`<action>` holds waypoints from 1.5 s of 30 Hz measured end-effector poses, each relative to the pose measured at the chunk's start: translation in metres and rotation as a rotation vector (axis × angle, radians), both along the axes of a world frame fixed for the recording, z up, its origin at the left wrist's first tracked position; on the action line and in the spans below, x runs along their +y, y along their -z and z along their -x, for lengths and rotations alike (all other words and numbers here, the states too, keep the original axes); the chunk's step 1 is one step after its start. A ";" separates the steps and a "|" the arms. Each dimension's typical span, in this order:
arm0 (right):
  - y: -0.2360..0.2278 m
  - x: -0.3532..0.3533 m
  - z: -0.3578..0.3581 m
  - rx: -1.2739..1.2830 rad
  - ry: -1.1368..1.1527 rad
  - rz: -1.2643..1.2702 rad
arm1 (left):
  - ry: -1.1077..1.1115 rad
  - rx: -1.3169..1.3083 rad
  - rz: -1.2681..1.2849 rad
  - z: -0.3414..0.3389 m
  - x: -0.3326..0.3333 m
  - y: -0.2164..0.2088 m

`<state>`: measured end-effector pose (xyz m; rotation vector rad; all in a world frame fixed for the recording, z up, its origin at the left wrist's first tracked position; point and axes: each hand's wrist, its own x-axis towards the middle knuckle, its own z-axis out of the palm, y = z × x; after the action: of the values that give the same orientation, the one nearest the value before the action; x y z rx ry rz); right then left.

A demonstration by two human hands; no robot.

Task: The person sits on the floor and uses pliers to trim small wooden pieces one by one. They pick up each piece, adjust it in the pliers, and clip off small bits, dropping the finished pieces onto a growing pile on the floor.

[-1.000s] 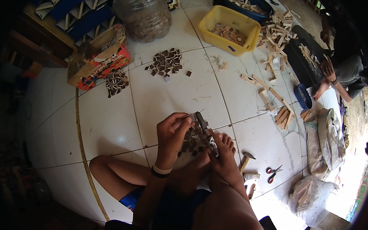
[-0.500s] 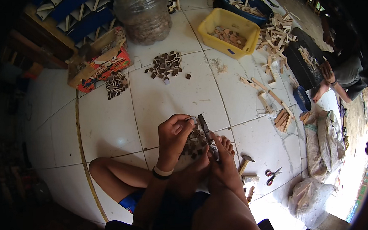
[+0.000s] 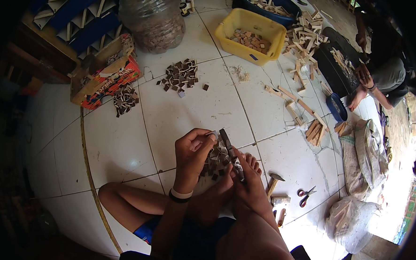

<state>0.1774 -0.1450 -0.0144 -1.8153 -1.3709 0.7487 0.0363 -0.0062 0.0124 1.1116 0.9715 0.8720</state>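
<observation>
Floor: white tiles (image 3: 119,148) with dark joints, strewn with wooden pieces. Left hand (image 3: 190,154): thumb and forefinger pinched narrow on a small pale-grey piece (image 3: 215,134), which sits at the hand's 2 o'clock. Right hand (image 3: 248,176): closed round a dark bar-shaped tool (image 3: 225,139), exact kind unclear, projecting toward 11 o'clock. The grey piece lies just beside the tool's far end; whether they touch, cannot tell. A heap of small dark-brown squares (image 3: 214,164) lies below, at the left hand's 4 o'clock. From the right hand, hammer (image 3: 274,182) and scissors (image 3: 305,197) at about 4 o'clock, the scissors farther off. Yellow tub (image 3: 232,45) between 12 and 1; second heap of brown squares (image 3: 179,76) at 11.
</observation>
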 end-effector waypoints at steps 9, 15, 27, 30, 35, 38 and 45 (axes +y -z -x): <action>0.000 0.001 -0.002 -0.115 -0.045 0.037 | -0.025 -0.009 -0.024 0.000 -0.001 0.002; 0.005 0.001 -0.003 -0.128 -0.053 0.002 | -0.021 -0.029 0.032 0.003 -0.006 0.004; 0.012 0.005 0.001 -0.126 0.004 -0.026 | -0.158 -0.246 0.210 -0.014 -0.014 0.006; 0.012 0.004 0.002 -0.124 0.011 -0.031 | -0.167 -0.256 0.203 -0.016 -0.014 0.006; 0.018 0.004 0.002 -0.136 0.019 -0.093 | -0.167 -0.236 0.213 -0.016 -0.014 0.005; 0.023 0.003 0.001 -0.176 0.026 -0.050 | -0.172 -0.231 0.219 -0.015 -0.013 0.006; 0.027 -0.007 -0.006 -0.135 -0.107 0.120 | -0.106 -0.174 -0.269 -0.011 -0.012 0.009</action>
<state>0.1829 -0.1517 -0.0414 -1.9273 -1.5503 0.7903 0.0477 -0.0182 0.0036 1.1959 0.7894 1.1919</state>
